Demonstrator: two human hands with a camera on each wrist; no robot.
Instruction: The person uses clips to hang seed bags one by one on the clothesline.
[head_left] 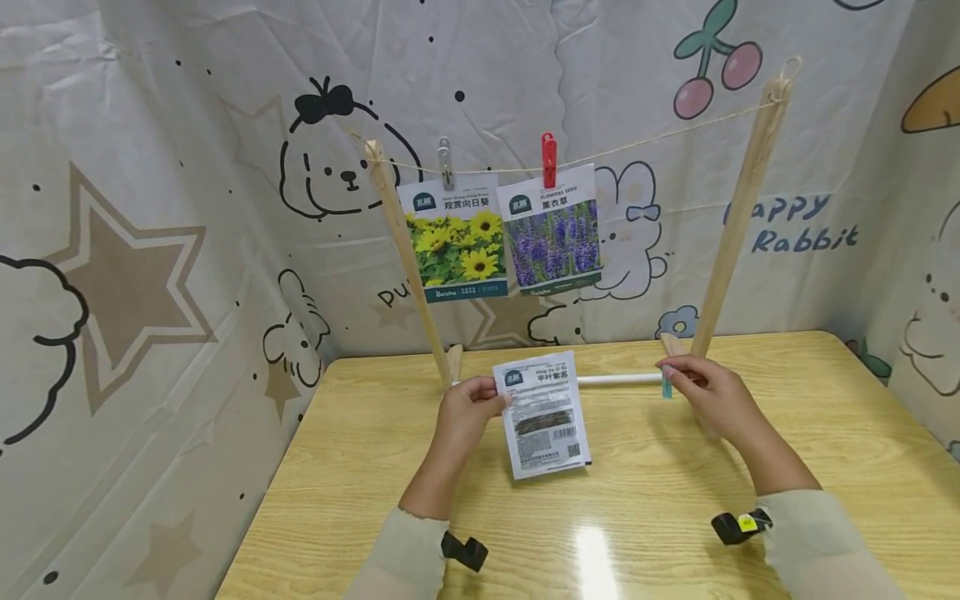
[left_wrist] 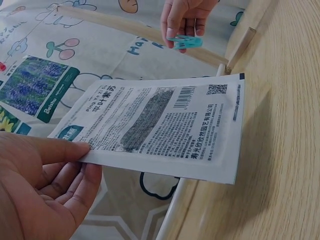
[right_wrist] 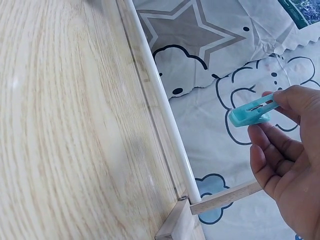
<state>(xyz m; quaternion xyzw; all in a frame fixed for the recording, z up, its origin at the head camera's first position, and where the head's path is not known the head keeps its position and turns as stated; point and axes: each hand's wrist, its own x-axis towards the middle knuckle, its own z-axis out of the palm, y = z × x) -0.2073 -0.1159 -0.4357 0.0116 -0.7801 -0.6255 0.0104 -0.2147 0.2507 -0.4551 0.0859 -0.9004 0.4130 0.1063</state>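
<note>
My left hand (head_left: 468, 414) pinches the left edge of a white seed packet (head_left: 546, 421) between thumb and fingers, its printed text side toward me. In the left wrist view the packet (left_wrist: 165, 130) is held tilted above the tabletop. A teal clothespin (right_wrist: 250, 110) sits pinched in the fingertips of my right hand (head_left: 712, 392), near the base of the right post. Ahead, a sunflower seed packet (head_left: 457, 250) hangs from a string (head_left: 637, 152) by a grey clothespin (head_left: 446, 162). Beside it a lavender seed packet (head_left: 555, 237) hangs by a red clothespin (head_left: 549, 158).
The string runs between a left wooden post (head_left: 408, 258) and a taller-looking right wooden post (head_left: 738, 225). A white rod (head_left: 618, 379) joins them low down. All stand at the back of a wooden table (head_left: 337, 500), before a printed cloth (head_left: 247, 183).
</note>
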